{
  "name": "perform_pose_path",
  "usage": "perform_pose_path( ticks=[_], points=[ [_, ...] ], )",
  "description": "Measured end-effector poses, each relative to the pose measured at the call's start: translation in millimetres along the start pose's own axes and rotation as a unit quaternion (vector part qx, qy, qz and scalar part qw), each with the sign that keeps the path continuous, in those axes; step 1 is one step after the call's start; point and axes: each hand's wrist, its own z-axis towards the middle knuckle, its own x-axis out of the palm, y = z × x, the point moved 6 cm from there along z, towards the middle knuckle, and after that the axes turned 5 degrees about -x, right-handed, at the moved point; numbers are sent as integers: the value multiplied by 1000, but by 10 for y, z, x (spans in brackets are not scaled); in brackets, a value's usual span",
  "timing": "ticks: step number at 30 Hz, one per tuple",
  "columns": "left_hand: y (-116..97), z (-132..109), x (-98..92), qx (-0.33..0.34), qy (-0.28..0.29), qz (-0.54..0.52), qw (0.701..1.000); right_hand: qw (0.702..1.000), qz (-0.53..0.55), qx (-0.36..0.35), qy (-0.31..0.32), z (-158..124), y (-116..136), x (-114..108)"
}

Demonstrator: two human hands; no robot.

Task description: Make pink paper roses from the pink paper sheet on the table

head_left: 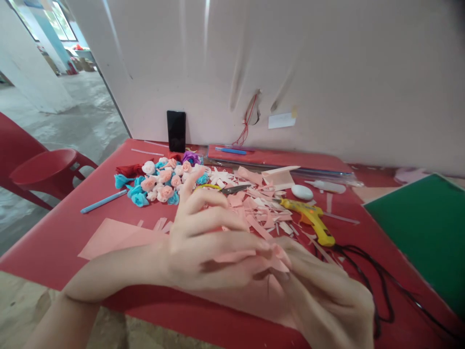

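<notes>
Both my hands meet over the front of the red table, pinching a small rolled piece of pink paper (279, 257). My left hand (207, 242) reaches across from the left, its fingertips closed on the paper and its thumb partly hidden. From the right, my right hand (327, 295) grips the same piece between thumb and fingers. A larger pink paper sheet (232, 300) lies beneath the hands. Beyond them are pink and white paper scraps (261, 208), scissors (232, 189) with a yellow handle, and a yellow hot glue gun (308, 215).
Several paper roses (165, 182) in pink, white, blue, red and purple sit at the left. A phone (176, 131) leans on the wall. A blue pen (103, 201) lies on the table (47, 242); a green board (421, 232) and black cord (385, 271) are at the right.
</notes>
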Motion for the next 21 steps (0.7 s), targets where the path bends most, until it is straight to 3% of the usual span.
perform_pose_path(
  ticks=[8, 14, 18, 21],
  points=[
    [75, 70, 58, -31, 18, -148, 988, 980, -97, -168, -35, 72, 198, -51],
    [63, 73, 51, -37, 48, -141, 988, 979, -129, -155, -20, 13, 163, -21],
    [86, 89, 88, -71, 94, -183, 976, 985, -81, -153, -21, 23, 179, -60],
    [90, 99, 128, -88, 126, -210, 966, 994, -33, -105, 11, 15, 90, -61]
  ],
)
